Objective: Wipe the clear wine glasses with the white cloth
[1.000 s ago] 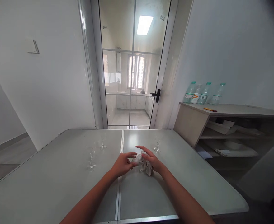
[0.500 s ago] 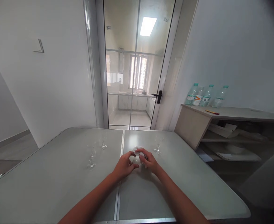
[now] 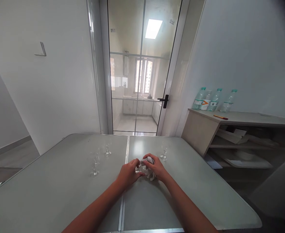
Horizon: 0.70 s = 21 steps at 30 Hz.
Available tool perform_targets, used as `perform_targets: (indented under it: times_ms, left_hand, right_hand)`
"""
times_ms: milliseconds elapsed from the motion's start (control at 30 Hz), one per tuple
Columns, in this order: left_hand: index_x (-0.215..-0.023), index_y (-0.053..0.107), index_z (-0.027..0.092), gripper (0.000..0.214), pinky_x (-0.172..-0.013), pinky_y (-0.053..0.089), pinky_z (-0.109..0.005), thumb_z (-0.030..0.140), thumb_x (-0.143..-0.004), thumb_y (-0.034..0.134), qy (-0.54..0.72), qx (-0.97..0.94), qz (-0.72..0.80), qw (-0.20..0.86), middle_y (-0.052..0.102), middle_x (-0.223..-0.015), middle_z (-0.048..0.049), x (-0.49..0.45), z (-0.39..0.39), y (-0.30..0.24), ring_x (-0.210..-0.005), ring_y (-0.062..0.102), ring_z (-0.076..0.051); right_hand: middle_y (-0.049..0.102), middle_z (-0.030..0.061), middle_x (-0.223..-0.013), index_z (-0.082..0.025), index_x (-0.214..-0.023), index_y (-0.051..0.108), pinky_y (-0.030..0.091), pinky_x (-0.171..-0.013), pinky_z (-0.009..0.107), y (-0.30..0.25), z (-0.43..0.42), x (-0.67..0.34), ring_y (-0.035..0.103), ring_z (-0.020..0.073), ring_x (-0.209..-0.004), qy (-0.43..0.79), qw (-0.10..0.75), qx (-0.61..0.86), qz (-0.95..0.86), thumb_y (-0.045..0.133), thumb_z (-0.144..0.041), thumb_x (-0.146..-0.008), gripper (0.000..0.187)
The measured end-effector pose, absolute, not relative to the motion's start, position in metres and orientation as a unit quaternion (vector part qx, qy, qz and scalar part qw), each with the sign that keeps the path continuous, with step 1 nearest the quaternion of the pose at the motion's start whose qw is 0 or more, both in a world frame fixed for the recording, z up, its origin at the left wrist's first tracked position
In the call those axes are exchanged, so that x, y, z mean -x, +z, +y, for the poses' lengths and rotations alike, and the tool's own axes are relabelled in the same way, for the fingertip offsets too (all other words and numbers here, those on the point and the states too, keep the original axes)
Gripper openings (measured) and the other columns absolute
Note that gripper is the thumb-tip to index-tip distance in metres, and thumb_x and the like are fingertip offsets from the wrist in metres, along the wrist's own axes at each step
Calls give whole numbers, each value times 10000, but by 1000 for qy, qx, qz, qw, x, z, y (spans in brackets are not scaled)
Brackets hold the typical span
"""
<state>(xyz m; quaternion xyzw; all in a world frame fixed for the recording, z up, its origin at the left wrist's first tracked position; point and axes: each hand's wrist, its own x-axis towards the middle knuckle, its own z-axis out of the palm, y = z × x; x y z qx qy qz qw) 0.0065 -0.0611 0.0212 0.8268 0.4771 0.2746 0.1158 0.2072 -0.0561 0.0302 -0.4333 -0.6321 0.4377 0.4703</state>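
Over the middle of the table (image 3: 67, 194), my left hand (image 3: 130, 172) closes its fingers on a small clear wine glass (image 3: 143, 168), mostly hidden between my hands. My right hand (image 3: 155, 167) grips a whitish-grey cloth (image 3: 151, 176) bunched against the glass, and part of it hangs below the fingers. Beyond my right hand stands a stemmed glass (image 3: 164, 155). Left of my hands are more clear stemmed glasses, one farther back (image 3: 108, 150) and another nearer (image 3: 94, 171), with a further one close behind it.
A metal seam (image 3: 122, 207) runs down the table between its two halves. On the right a shelf unit (image 3: 203, 129) carries several plastic bottles (image 3: 214, 100) and a yellow-and-red pen (image 3: 221, 117). A glass door with a black handle (image 3: 166, 101) stands behind the table.
My right hand has shifted slightly right and turned with the cloth, which now shows more above and below its fingers. My left hand stays nearly in place on the glass.
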Motion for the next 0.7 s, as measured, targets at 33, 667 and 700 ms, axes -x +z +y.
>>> perform_targets:
  times_ms: [33, 667, 700]
  left_hand:
    - [-956, 598, 244, 318, -669, 408, -263, 426, -783, 793, 266, -824, 487, 112, 726, -934, -1, -6, -60, 21, -801, 693, -206]
    - [-932, 650, 223, 105, -648, 426, -268, 265, -846, 607, 242, -889, 375, 99, 734, -810, -29, -3, -72, 26, -727, 685, -194]
    - [-931, 648, 224, 110, -633, 418, -261, 260, -834, 610, 249, -893, 363, 97, 726, -796, -21, -3, -72, 26, -705, 673, -182]
  right_hand:
    - [643, -8, -745, -208, -1022, 667, 486, -590, 279, 29, -55, -207, 576, 157, -638, 429, 482, 437, -626, 736, -537, -799, 404]
    - [730, 49, -878, -207, -890, 764, 495, -815, 348, 43, -57, -219, 656, 228, -834, 392, 418, 355, -739, 587, -559, -914, 396]
    - [724, 51, -868, -193, -873, 757, 501, -800, 342, 44, -57, -220, 659, 226, -826, 441, 422, 359, -706, 573, -591, -911, 439]
